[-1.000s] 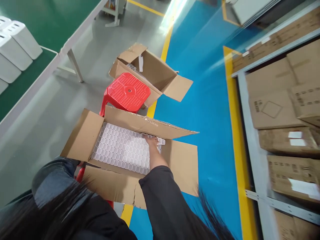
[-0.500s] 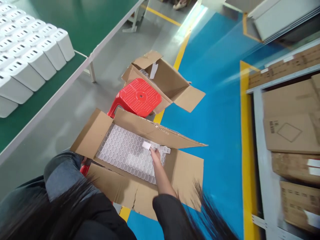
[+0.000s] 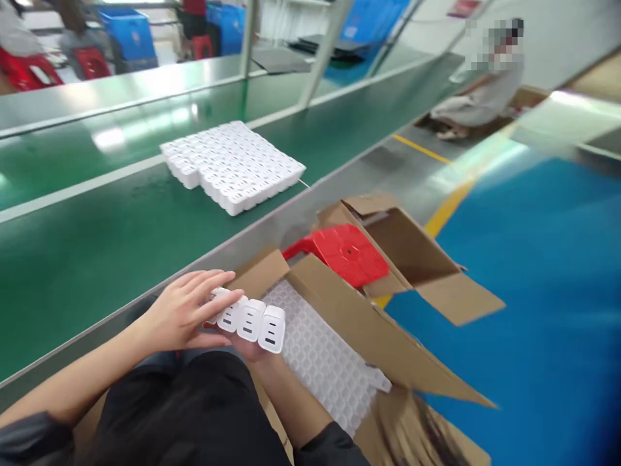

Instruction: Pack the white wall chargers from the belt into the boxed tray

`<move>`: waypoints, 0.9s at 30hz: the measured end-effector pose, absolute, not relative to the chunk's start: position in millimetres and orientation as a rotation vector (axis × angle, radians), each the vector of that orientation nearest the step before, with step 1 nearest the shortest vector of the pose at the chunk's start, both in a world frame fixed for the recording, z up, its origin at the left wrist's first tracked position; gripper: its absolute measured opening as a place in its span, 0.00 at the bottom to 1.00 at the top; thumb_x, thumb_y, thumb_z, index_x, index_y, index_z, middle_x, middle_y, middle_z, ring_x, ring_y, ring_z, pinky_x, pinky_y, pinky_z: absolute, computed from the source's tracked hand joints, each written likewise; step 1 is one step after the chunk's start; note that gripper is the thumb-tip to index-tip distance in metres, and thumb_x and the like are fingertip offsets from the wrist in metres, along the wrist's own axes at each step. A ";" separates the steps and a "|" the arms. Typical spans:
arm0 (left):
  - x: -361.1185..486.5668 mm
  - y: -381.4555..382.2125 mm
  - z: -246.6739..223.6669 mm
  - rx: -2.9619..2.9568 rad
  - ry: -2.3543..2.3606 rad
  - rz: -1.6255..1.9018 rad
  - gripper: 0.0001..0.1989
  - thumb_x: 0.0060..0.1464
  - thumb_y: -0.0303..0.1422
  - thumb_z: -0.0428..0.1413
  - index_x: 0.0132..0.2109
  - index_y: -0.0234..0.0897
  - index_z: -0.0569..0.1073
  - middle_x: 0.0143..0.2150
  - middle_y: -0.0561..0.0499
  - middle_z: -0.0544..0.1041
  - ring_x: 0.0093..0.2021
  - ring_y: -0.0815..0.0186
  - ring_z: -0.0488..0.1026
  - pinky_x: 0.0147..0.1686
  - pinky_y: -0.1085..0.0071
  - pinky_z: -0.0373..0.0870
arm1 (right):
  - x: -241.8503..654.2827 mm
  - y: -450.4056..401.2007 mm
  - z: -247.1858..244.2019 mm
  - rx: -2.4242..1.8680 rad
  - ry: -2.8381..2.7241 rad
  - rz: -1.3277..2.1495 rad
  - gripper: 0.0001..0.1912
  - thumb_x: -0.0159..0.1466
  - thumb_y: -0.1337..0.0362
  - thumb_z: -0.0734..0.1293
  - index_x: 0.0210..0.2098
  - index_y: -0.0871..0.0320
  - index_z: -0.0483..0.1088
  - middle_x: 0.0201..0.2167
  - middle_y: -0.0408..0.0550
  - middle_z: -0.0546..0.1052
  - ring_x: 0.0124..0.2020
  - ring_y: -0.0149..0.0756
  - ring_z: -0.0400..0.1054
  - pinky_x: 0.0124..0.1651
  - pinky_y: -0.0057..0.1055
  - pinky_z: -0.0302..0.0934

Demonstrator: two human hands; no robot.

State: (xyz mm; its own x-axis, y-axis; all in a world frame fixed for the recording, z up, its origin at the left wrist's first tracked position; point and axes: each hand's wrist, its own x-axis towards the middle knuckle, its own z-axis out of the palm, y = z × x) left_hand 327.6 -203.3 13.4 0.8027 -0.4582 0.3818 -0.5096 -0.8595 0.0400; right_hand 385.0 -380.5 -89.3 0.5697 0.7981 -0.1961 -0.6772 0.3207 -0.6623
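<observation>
Over the near edge of the green table, a short row of white slotted housings (image 3: 250, 320) is held between my hands. My left hand (image 3: 187, 310) has its fingers across the row's left end. My right hand (image 3: 252, 348) supports the row from below, mostly hidden by it. Beneath and to the right, an open cardboard box (image 3: 339, 291) holds rows of translucent white pieces (image 3: 317, 349). On the green table (image 3: 121, 246) stands a block of many white slotted housings (image 3: 242, 162).
A red stool (image 3: 352, 252) stands behind the box, beside another open cardboard box (image 3: 412, 252). A person (image 3: 490, 90) sits at the far right end of the table. Other people, blue bins and red stools are across the table.
The view has swung left and up. My left hand has come into view, and both hands now hold a row of housings; my right hand has left the box's inside.
</observation>
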 end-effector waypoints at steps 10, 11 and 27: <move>227.8 -54.6 37.7 2.892 0.113 1.007 0.36 0.60 0.61 0.41 0.61 0.41 0.70 0.48 0.44 0.80 0.43 0.61 0.78 0.40 0.69 0.70 | 349.5 -177.6 -7.1 -0.588 -0.526 1.375 0.33 0.44 0.39 0.75 0.46 0.46 0.73 0.52 0.45 0.75 0.57 0.48 0.67 0.60 0.49 0.64; 216.6 -35.3 38.1 2.873 0.268 0.963 0.36 0.60 0.61 0.41 0.59 0.41 0.71 0.47 0.45 0.80 0.42 0.61 0.78 0.40 0.70 0.70 | 346.3 -152.6 -2.3 -0.585 -0.574 1.435 0.33 0.47 0.39 0.74 0.47 0.47 0.72 0.51 0.46 0.75 0.55 0.48 0.68 0.59 0.52 0.65; 171.8 199.8 30.0 2.819 1.197 0.179 0.30 0.57 0.58 0.49 0.60 0.51 0.70 0.55 0.48 0.76 0.51 0.52 0.75 0.45 0.65 0.69 | 389.5 52.9 -29.5 -1.004 -0.592 1.082 0.32 0.56 0.68 0.67 0.60 0.46 0.61 0.37 0.39 0.78 0.32 0.29 0.76 0.39 0.30 0.74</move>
State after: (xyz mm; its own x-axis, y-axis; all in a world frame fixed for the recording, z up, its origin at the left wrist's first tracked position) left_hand 171.8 199.8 30.0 0.6889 0.7206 0.0781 0.7120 -0.6930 0.1134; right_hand 389.5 52.9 -29.5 0.3868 0.9198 -0.0657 -0.4404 0.1217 -0.8895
